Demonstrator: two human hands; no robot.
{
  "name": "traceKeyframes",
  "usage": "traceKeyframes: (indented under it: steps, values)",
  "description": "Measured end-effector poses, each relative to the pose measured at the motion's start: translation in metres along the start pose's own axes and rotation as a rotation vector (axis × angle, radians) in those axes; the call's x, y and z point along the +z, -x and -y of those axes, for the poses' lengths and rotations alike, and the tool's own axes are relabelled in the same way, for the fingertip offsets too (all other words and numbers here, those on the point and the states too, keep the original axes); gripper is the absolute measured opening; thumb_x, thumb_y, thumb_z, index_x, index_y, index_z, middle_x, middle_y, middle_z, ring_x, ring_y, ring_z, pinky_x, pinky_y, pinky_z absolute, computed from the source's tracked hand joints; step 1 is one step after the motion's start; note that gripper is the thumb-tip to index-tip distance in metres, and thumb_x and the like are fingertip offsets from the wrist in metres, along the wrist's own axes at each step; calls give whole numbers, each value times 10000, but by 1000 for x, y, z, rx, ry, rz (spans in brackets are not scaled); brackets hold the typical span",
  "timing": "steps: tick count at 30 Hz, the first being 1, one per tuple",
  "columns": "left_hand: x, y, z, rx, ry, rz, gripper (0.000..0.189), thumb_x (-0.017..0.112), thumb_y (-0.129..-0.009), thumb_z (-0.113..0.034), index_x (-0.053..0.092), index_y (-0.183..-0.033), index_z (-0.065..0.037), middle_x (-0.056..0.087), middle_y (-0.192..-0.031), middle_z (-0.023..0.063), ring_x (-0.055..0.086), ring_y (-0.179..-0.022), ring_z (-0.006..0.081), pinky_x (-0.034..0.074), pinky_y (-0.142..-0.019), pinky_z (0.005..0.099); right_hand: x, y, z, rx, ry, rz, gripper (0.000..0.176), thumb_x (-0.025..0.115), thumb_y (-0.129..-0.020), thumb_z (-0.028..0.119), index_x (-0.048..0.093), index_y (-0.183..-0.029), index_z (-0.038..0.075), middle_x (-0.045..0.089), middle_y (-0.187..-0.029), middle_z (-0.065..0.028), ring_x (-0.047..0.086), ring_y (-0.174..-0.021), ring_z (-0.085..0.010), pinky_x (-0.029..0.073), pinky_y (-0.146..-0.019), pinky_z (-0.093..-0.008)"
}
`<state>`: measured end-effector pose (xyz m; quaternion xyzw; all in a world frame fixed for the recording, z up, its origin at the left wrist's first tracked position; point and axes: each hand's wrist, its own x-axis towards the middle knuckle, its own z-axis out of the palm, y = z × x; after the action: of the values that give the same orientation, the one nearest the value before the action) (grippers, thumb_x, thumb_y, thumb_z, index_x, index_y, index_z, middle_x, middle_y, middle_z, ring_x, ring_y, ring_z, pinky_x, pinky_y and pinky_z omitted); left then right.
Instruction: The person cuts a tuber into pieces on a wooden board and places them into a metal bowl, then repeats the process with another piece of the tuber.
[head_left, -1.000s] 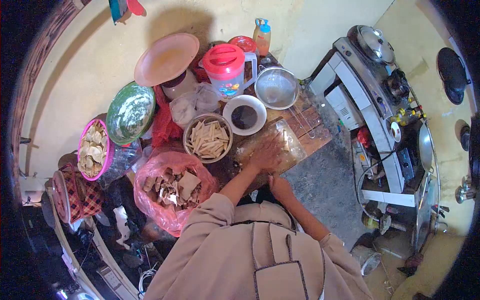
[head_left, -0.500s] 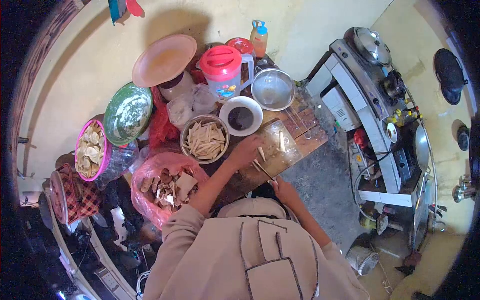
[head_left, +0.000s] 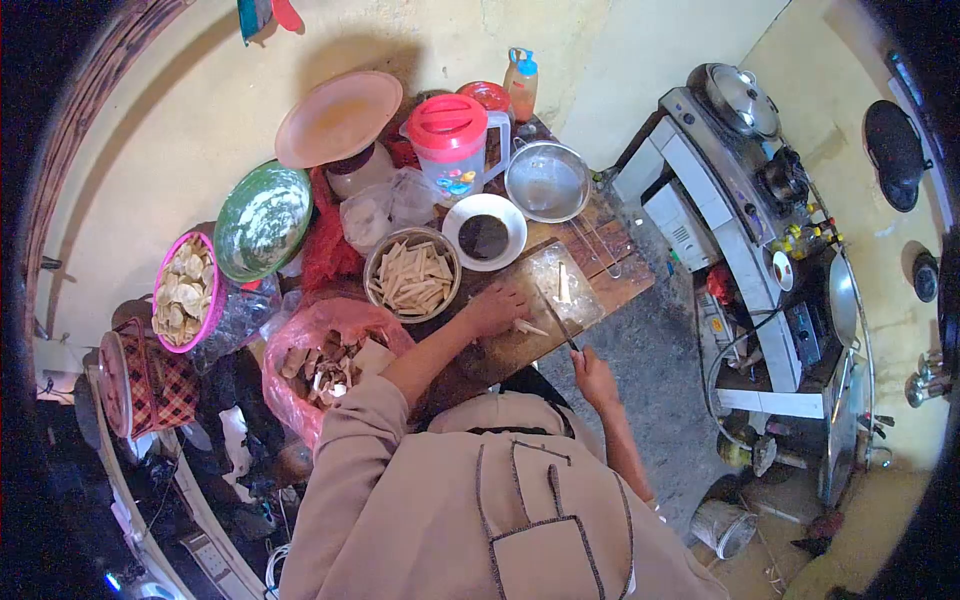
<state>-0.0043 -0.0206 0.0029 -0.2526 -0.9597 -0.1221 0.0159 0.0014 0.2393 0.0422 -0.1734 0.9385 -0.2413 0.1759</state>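
My right hand (head_left: 596, 378) is closed around the handle of a knife (head_left: 558, 322), at the near edge of a cutting board (head_left: 585, 298). Its blade points up and left across the board. My left hand (head_left: 495, 310) lies low over the board's left part, fingers stretched out. Beside its fingertips is a pale strip (head_left: 530, 328), perhaps touching them. Another pale strip (head_left: 563, 282) lies on the board, right of the blade. Up and left of my left hand stands a metal bowl (head_left: 372, 290) full of similar pale strips.
A white bowl of dark liquid (head_left: 482, 238), a strainer (head_left: 548, 182) and a red-lidded pitcher (head_left: 447, 140) crowd the table's back. A pink plastic bag (head_left: 290, 335) with brownish pieces sits left. Across the floor to the right is a stove (head_left: 735, 190).
My right hand has moved right with the knife, whose blade now lies further right on the board. My left hand has shifted slightly, and its fingers look flatter.
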Motion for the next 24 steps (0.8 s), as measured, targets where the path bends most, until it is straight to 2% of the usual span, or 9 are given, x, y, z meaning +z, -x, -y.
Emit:
traceKeyframes:
  steps: [4, 6, 10, 13, 16, 19, 21, 23, 24]
  values:
    - [17, 3, -6, -11, 71, -115, 177, 495, -748, -196, 526, -866, -67, 527, -913, 84, 508, -921, 249, 413, -784, 381, 7, 4, -5, -9, 24, -48, 342, 408, -871, 355, 455, -896, 17, 556, -702, -256, 531, -691, -456, 418, -597, -525]
    - [19, 3, -9, 27, 16, -68, 160, 482, -754, -181, 522, -838, -51, 539, -864, 107, 534, -855, 263, 431, -753, 373, 12, 8, -6, -24, 12, -107, 331, 415, -870, 351, 452, -878, 23, 553, -701, -257, 527, -691, -459, 414, -591, -525]
    - [27, 5, -15, 3, -49, -27, 166, 456, -766, -167, 528, -830, -32, 554, -806, 143, 561, -785, 288, 451, -707, 379, 10, 13, -6, 24, -35, -40, 338, 414, -867, 367, 454, -884, 32, 553, -718, -264, 525, -705, -462, 414, -597, -520]
    - [32, 2, -21, -109, -16, -39, 214, 462, -798, -184, 524, -948, -44, 549, -858, 153, 543, -812, 298, 430, -756, 406, 9, 14, -9, 77, -59, -24, 341, 409, -868, 370, 456, -894, 34, 551, -727, -270, 526, -716, -459, 408, -602, -521]
    - [13, 5, -31, -347, 359, -98, 261, 512, -792, -241, 520, -943, -28, 542, -855, 180, 536, -806, 330, 426, -739, 409, 4, 15, -10, 113, -80, -16, 338, 401, -873, 369, 449, -874, 34, 544, -726, -272, 517, -724, -461, 393, -598, -520]
    - [-37, 17, -36, -534, 702, -204, 316, 556, -766, -276, 513, -938, -14, 536, -856, 194, 529, -811, 350, 418, -730, 408, 1, 11, -10, 117, -108, -58, 341, 399, -878, 369, 437, -815, 35, 530, -711, -274, 499, -720, -470, 375, -577, -517]
    - [-80, 39, -33, -525, 667, -346, 307, 543, -776, -273, 515, -918, -3, 531, -843, 194, 525, -801, 350, 412, -724, 404, -4, 9, -6, 83, -109, -76, 353, 394, -877, 379, 439, -814, 34, 532, -715, -272, 497, -719, -474, 375, -577, -520]
    - [-114, 63, -23, -883, 501, -309, 296, 542, -772, -255, 514, -905, 7, 538, -860, 194, 538, -820, 343, 421, -740, 404, -1, 4, -10, 85, -76, -89, 354, 393, -878, 374, 445, -810, 30, 533, -719, -272, 497, -714, -474, 375, -580, -522]
    - [-108, 88, 1, -855, 404, -377, 301, 542, -771, -255, 518, -919, 6, 544, -876, 196, 545, -830, 348, 425, -743, 409, 1, 3, -11, 87, -59, -93, 355, 393, -879, 372, 448, -809, 28, 533, -721, -273, 498, -711, -474, 376, -581, -523]
